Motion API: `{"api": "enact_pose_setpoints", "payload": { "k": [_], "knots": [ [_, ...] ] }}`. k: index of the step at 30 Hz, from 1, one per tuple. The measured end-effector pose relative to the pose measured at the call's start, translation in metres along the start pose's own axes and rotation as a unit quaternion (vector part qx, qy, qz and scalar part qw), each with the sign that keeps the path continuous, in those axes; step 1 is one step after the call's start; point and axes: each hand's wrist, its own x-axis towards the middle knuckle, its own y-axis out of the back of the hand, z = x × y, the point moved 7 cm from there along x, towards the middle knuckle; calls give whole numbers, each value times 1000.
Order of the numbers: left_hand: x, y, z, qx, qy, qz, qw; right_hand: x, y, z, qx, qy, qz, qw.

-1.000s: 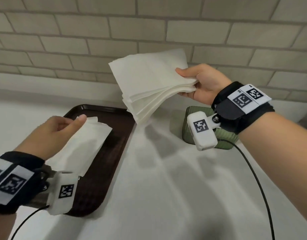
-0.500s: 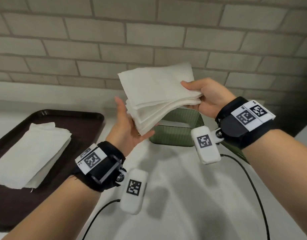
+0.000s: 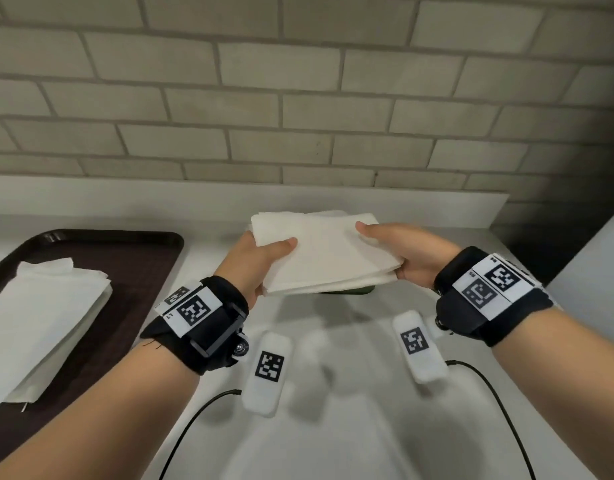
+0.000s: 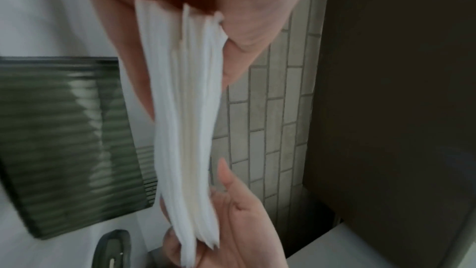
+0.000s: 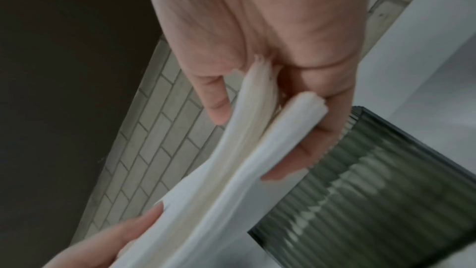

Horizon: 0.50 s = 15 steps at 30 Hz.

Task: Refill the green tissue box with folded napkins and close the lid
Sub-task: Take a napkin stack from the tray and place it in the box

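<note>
Head view: I hold a thick stack of white folded paper napkins [image 3: 324, 252] level between both hands, directly above the dark green ribbed tissue box [image 3: 350, 290], of which only a thin green edge shows beneath the stack's near side. My left hand [image 3: 253, 265] grips the stack's left edge, thumb lying flat on the top sheet and fingers hidden beneath. My right hand [image 3: 407, 252] grips the right edge in the same manner, thumb on top, fingers under. The box stands on the white bench [image 3: 333, 410] near its rear edge, close to the grey brick wall [image 3: 298, 98]. At the bench's left side lies a dark brown plastic tray [image 3: 132, 271] carrying a second pile of white napkins [image 3: 42, 327], well apart from the box.

Left wrist view: the stack [image 4: 185, 119] appears edge-on, its layers visible, pinched between my left thumb and fingers at the top of the frame and by my right hand [image 4: 231, 221] at the bottom; the ribbed green box [image 4: 64, 140] sits beside it, blurred.

Right wrist view: my right fingers [image 5: 309, 146] curl around the underside of the stack [image 5: 231, 170], which splits slightly into two bundles at that edge; the box's ribbed wall [image 5: 373, 191] lies just below. I cannot tell whether the stack touches the box.
</note>
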Motion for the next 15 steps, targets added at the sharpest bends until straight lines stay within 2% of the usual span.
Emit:
{"api": "enact_pose_setpoints", "payload": {
  "k": [3,7,10,15],
  "knots": [
    [7,2,5,17,-11,-6,1000,4,1,4,14,2,-2,1000],
    [14,6,12,14,-34,-27,999,3,0,1,94,18,-49,994],
    [16,9,13,26,-61,-25,998,3,-2,0,99,40,-64,992],
    [21,24,13,63,-105,53,991,10,-1,8,82,61,-46,994]
  ]
}}
